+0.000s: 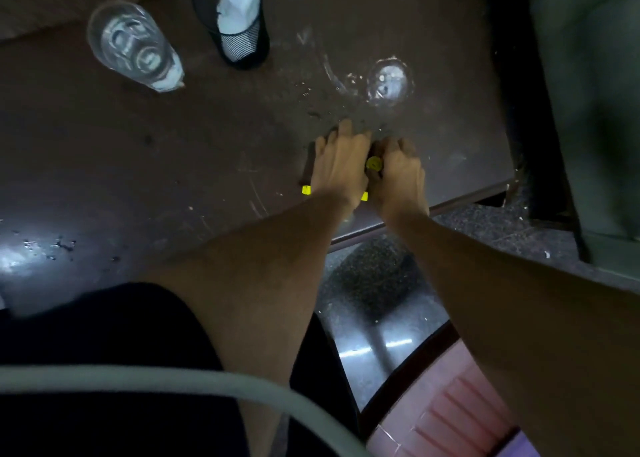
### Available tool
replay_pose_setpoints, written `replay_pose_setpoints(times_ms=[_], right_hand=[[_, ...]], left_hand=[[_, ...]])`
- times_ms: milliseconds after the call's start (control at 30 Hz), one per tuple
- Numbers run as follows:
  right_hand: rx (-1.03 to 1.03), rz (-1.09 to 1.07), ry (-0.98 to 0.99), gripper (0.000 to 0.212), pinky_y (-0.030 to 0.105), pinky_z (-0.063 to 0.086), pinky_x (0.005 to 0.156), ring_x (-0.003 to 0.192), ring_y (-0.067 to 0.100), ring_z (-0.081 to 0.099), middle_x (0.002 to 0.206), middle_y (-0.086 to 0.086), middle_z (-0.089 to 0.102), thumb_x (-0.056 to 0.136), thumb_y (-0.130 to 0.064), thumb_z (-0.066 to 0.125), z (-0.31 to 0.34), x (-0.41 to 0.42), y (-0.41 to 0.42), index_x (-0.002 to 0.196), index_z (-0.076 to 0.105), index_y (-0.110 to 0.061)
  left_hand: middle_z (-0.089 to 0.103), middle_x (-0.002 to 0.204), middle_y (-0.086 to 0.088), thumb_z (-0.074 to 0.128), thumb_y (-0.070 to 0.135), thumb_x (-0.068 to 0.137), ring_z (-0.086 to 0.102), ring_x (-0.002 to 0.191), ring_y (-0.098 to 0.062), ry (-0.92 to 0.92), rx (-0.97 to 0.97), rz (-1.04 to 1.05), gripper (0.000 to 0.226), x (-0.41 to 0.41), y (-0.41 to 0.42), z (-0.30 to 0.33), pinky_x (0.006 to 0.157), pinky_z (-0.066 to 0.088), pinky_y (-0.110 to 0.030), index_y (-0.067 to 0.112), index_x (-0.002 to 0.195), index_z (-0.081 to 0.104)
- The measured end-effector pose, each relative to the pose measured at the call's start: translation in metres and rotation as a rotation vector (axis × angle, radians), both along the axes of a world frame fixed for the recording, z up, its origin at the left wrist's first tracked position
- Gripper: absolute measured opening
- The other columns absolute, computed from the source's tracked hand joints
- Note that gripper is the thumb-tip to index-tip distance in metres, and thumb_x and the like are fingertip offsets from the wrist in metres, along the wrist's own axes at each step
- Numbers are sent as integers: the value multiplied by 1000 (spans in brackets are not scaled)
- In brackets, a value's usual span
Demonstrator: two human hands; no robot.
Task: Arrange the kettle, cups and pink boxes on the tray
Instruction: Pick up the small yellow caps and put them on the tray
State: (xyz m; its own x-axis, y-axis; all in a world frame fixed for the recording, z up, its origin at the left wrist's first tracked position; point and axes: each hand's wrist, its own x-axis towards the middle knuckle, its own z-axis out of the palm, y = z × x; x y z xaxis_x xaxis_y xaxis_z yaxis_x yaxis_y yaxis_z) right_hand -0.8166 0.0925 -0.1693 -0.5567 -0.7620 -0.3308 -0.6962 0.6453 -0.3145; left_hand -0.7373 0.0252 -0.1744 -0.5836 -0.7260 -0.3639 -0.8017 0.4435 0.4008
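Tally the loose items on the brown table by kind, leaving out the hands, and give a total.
Clear glass tumblers: 1, the clear glass, at far left
Black mesh holders with white paper: 1, the mesh holder
Dark items with yellow tabs under the hands: 1, the dark yellow-tabbed object; what it is cannot be told
Total: 3

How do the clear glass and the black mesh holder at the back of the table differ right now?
The clear glass is see-through, while the black mesh holder is dark and netted. The glass has white paper only at its base, whereas white paper fills the holder and pokes out of its top. The glass stands left of the holder. Both rest on the brown table, apart from each other and beyond both hands.
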Motion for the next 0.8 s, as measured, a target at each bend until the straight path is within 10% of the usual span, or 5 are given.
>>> replay_pose_setpoints(times_ms=[400,800], right_hand=[[-111,261,-23,16,38,30,69,97,46,59,120,20,55,100,-12,56,58,76,-88,113,59,-4],[-350,826,-136,20,44,47,85,105,39,58,115,14,57,94,-12,61,131,402,-198,114,59,-11]], left_hand=[[52,130,-8,62,7,89,61,115,-34,105,-87,371,39,111,-84,74,102,40,-45,22,124,59],[58,119,-11,61,18,94,59,111,-39,98,-452,1210,23,486,-111,169,96,40,-49,16,116,63]])
